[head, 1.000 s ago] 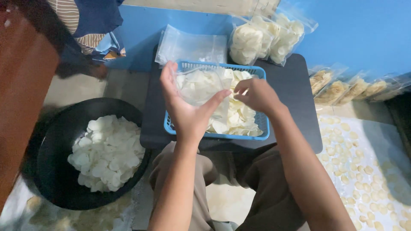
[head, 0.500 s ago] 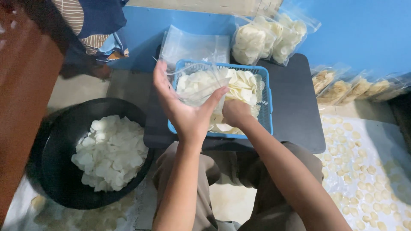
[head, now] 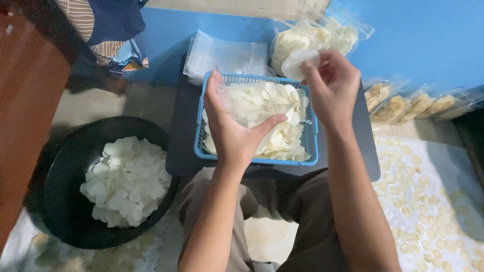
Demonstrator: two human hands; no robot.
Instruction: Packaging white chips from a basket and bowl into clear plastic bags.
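**Crackers go from basket to bag, one small stack at a time**

Seated behind a low dark table, a person works with both hands raised over a blue plastic basket that sits at the table's near edge, heaped with pale, thin raw crackers. The left hand grips a small clear plastic bag between thumb and fingers, holding it above the basket. The right hand is closed on a small stack of white cracker discs, pinched at the fingertips just above and beside the bag. To the person's left, on the floor, a black basin holds a further mound of crackers. At the table's far edge lie a pile of empty clear bags and several filled packs; more filled packs line the blue wall at right. Judging by the full basket and basin, much packing remains.
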